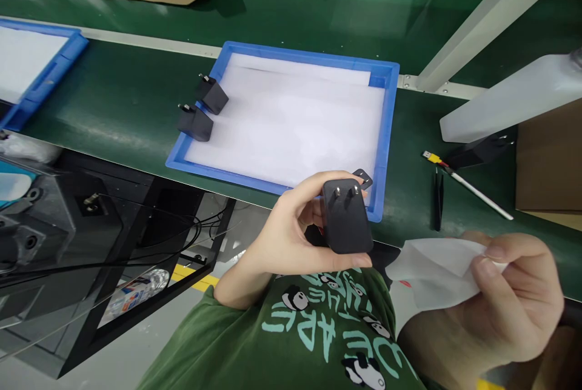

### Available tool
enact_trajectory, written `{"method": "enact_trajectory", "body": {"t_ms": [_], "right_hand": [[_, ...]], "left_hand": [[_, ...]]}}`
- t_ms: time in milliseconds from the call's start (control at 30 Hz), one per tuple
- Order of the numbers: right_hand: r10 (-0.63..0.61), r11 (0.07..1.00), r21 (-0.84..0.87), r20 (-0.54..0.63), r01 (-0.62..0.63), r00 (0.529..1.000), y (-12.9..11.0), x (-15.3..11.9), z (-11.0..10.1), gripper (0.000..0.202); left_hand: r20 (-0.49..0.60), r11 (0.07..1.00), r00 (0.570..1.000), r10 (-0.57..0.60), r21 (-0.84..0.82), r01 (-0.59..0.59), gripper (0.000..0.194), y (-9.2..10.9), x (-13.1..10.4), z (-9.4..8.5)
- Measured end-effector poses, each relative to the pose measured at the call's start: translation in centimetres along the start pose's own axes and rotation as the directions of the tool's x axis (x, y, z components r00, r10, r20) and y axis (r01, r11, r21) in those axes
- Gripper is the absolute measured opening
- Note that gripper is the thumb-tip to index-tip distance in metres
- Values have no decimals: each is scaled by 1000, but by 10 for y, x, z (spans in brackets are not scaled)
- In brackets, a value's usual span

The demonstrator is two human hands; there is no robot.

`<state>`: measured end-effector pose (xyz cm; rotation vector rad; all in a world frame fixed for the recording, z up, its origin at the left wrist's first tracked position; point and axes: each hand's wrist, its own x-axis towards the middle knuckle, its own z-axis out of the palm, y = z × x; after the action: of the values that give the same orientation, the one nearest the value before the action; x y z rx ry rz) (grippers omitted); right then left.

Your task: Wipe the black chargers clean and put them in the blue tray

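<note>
My left hand (291, 226) is closed around a black power adapter (346, 220), its two metal prongs facing up. Just behind it, a second small black adapter (363, 179) shows at the near right corner of the blue tray (386, 135); the rest is hidden by my hand. To the right, my right hand (518, 293) pinches a thin white wipe (436, 272) between thumb and fingers, hanging out toward the adapter without touching it. Two more black adapters, one upper (212, 95) and one lower (195, 123), rest at the tray's left side, prongs outward.
White sheets (291, 117) line the tray. Right of it lie black tweezers (438, 199), a white cable with a yellow USB plug (431, 158), a white bottle (509, 99) and a cardboard box (550, 159). Another blue tray (54, 74) sits left. Black machinery (59, 214) stands below the bench edge.
</note>
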<state>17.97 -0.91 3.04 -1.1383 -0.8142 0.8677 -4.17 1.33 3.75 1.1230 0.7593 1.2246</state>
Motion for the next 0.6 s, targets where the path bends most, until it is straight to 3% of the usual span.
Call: {"method": "enact_trajectory", "body": {"t_ms": [133, 233, 433, 600], "right_hand": [[-21, 1000, 17, 13, 20, 1000, 0, -5, 2, 15], [7, 1000, -2, 16, -7, 1000, 0, -8, 4, 14], [52, 998, -34, 4, -51, 999, -1, -8, 2, 14], [129, 990, -50, -10, -129, 992, -5, -12, 5, 14]], "left_hand": [[44, 998, 998, 36, 58, -38, 75, -1, -2, -2], [117, 982, 986, 119, 135, -135, 78, -6, 2, -8], [321, 867, 876, 360, 233, -441, 72, -10, 30, -29], [384, 807, 834, 395, 289, -515, 68, 2, 51, -45]]}}
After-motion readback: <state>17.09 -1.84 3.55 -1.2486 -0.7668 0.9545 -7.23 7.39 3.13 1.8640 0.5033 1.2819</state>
